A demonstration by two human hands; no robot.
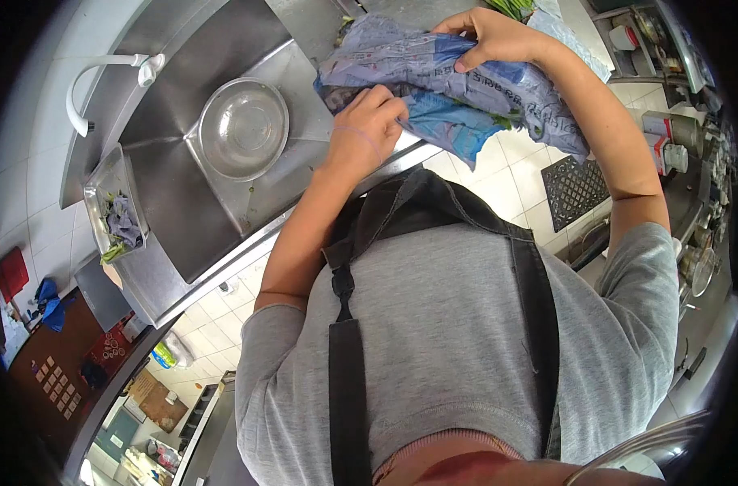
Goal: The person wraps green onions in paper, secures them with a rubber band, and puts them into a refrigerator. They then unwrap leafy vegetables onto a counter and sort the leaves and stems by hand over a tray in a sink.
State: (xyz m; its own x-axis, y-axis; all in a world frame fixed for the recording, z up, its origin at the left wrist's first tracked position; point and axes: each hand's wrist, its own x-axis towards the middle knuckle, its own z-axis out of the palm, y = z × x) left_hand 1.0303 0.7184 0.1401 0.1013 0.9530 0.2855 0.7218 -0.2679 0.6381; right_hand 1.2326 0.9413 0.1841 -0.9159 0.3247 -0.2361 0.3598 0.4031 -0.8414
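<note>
A bundle of crumpled blue-purple printed wrapping (434,69) lies across the front edge of the steel counter, its right end hanging past that edge. I cannot tell whether the wrapping is paper or plastic. Bits of green leaf (502,121) poke out at its lower side. My left hand (370,121) is closed on the near edge of the wrapping, its fingers curled. My right hand (498,39) grips the top of the bundle between thumb and fingers, and some fingertips are hidden behind it.
Left of my hands, a round metal bowl (243,130) sits in the steel sink (162,190) under a white faucet (81,97). A tray (97,194) with greens and dark scraps stands farther left. Green stalks (511,8) lie behind my right hand. A black mat (575,190) covers floor tiles.
</note>
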